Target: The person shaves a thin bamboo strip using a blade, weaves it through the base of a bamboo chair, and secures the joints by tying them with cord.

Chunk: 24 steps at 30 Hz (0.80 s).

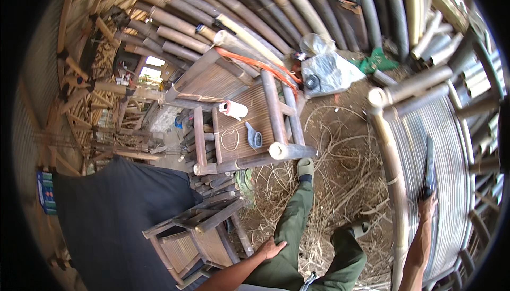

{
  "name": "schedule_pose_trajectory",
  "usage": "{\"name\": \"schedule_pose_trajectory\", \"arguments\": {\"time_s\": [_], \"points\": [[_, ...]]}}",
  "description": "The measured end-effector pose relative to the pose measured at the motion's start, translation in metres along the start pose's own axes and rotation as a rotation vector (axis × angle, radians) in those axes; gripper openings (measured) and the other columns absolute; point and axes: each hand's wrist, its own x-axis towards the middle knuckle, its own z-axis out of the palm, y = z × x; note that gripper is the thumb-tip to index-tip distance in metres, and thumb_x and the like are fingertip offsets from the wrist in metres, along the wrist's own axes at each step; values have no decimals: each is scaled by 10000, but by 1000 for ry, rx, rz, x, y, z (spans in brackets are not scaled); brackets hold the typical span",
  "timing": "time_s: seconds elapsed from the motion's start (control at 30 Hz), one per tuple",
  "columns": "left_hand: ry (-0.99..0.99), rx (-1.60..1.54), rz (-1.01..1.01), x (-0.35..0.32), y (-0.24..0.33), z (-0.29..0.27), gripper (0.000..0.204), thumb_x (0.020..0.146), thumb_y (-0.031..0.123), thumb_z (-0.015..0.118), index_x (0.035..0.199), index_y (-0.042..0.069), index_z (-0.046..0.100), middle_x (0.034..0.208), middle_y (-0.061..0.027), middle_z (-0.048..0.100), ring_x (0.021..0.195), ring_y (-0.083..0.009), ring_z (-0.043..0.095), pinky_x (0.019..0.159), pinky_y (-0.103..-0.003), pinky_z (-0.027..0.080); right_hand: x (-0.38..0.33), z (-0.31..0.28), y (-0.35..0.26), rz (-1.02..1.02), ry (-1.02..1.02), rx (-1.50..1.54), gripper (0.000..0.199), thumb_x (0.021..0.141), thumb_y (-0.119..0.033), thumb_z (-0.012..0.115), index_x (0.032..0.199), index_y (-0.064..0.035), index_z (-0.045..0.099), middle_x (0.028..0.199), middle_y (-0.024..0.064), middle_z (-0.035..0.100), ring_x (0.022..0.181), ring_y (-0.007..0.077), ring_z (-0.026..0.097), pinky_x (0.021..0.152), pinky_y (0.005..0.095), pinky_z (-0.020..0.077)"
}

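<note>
Gripping the handle of a long dark blade (428, 164), the right hand (426, 206) has its fingers closed around it, the blade pointing away across the slatted seat of a large bamboo bench (451, 147), near that seat's middle. The left hand (271, 248) lies flat with fingers spread on the thigh of the green trousers (297, 222), holding nothing.

The blade looks like the main risk: the rounded bamboo slats could let its edge skid sideways toward the bench's front rail (390, 163), which runs close beside the right knee. A slack grip would make that worse.

Underfoot, the dirt floor (345, 147) is strewn with loose pale bamboo strips (329, 131), which could snag a grey shoe (305, 167). A small bamboo stool (199, 238) stands just beside the left hand, crowding any sudden shift.
</note>
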Motion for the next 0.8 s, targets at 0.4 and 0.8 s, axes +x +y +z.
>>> {"name": "schedule_pose_trajectory", "arguments": {"time_s": [0.4, 0.8], "points": [[228, -258, 392, 150, -5, -203, 525, 960, 534, 489, 1146, 65, 633, 997, -165, 706, 911, -338, 676, 794, -414, 518, -101, 21, -99, 157, 117, -165, 494, 856, -119, 514, 1324, -10, 399, 1201, 266, 520, 1121, 450, 551, 947, 545, 482], [-15, -43, 336, 108, 12, -126, 640, 909, 555, 564, 1250, 14, 587, 1159, -233, 653, 1095, -365, 626, 946, -390, 493, -83, -8, -169, 299, 255, -334, 524, 843, -115, 517, 1343, -19, 393, 1235, 252, 510, 1173, 433, 515, 965, 526, 476]]}}
